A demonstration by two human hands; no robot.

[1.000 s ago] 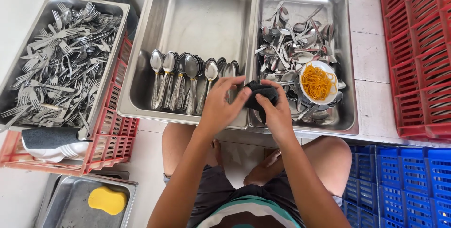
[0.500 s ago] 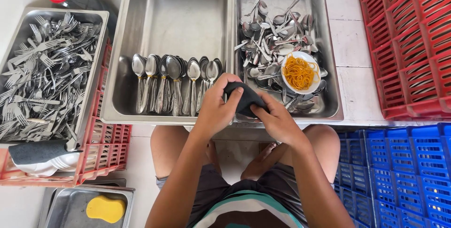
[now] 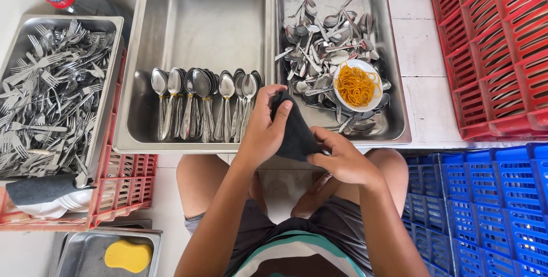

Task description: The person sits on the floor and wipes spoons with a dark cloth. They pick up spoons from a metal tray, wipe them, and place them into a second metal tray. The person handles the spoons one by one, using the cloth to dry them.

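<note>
Forks heaped in a steel tray at nine o'clock. Neat row of spoons in the middle pan. Dead centre: left hand and right hand, fingers clamped on a dark cloth. Bowl of yellow rubber bands among loose spoons at one o'clock. Red crate at three.
</note>
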